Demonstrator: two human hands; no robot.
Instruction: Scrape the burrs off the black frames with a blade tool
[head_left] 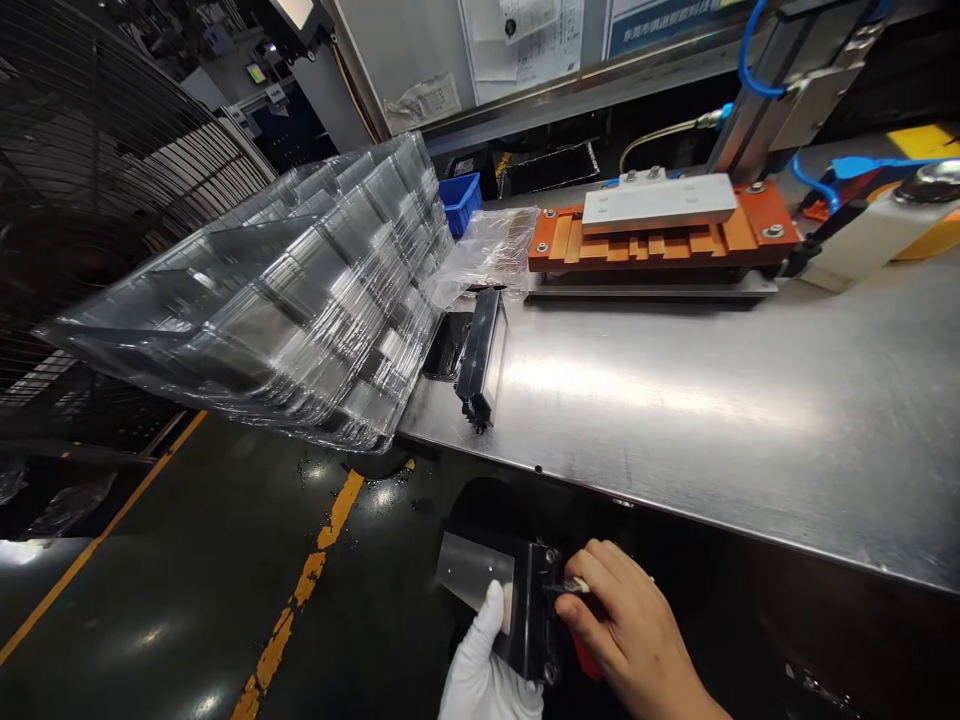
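Note:
My left hand (pixel 487 670), in a white glove, grips a black plastic part (pixel 531 620) in front of the bench edge. Its thumb lies over a flat grey face (pixel 476 570) of that part. Round bosses show along the part's right side. My bare right hand (pixel 630 625) is closed, pinching a small blade-like tool (pixel 571 586) between thumb and index finger, its dark tip at the part's right edge. Something red (pixel 586 660) shows below the right thumb; whether it belongs to the tool is unclear.
On the metal bench (pixel 675 400) a similar black part (pixel 481 360) stands near a stack of clear plastic trays (pixel 300 300). Behind are an orange fixture (pixel 555 240), a blue bin (pixel 460 203) and a white bottle (pixel 862 235). A fan guard (pixel 112 150) stands left.

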